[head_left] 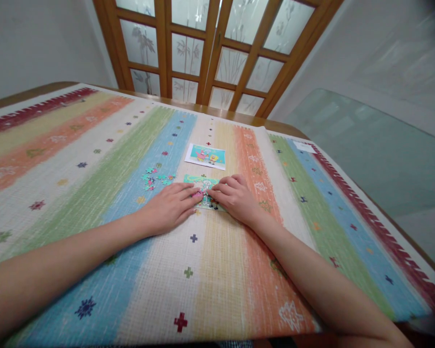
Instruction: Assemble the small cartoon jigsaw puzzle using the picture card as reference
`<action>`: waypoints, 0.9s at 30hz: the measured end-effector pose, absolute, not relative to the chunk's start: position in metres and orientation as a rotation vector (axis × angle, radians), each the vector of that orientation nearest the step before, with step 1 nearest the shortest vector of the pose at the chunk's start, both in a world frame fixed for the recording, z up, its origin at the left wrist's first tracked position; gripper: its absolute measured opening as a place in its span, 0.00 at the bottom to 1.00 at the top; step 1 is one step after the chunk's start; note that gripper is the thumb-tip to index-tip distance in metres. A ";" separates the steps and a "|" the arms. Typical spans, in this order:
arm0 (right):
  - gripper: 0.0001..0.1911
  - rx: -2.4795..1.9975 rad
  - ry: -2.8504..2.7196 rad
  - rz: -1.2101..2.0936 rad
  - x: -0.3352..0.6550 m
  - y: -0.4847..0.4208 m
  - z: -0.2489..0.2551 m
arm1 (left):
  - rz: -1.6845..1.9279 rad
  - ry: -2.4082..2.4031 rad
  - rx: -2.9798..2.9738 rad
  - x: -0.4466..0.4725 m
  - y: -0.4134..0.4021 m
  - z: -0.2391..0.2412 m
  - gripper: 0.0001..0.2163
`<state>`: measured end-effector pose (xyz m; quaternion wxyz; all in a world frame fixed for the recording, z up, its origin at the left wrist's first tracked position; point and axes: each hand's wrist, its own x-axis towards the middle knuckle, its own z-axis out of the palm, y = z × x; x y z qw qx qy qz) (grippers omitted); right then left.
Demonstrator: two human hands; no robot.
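Note:
A small, partly assembled jigsaw puzzle (pixel 203 186) lies on the striped tablecloth (pixel 94 203) in the middle of the table. My left hand (pixel 171 209) lies flat beside it, fingers stretched out, with the fingertips on the puzzle's left edge. My right hand (pixel 232 197) rests on the puzzle's right side with its fingers curled and pressing down on the pieces. A cluster of several loose teal and pink puzzle pieces (pixel 154 179) sits just left of the puzzle. A printed reference picture (pixel 206 156) with cartoon figures lies just beyond the puzzle.
A small white card (pixel 305 147) lies near the table's far right edge. A glass tabletop (pixel 366 150) stands to the right. Wooden-framed frosted-glass doors (pixel 210 48) stand behind the table. The table's wooden rim (pixel 217 112) shows along the far side.

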<state>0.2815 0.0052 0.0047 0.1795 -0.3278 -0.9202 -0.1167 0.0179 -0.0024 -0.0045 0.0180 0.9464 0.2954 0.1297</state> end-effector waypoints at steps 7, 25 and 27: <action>0.12 -0.941 -2.644 -0.321 0.282 0.001 0.009 | 0.429 0.897 2.917 0.017 -0.002 -0.007 0.20; 0.12 -0.973 -2.660 -0.358 0.277 -0.003 0.011 | 0.439 0.885 2.908 0.018 -0.002 -0.007 0.20; 0.12 -0.976 -2.662 -0.378 0.277 -0.004 0.011 | 0.438 0.885 2.911 0.018 -0.002 -0.006 0.20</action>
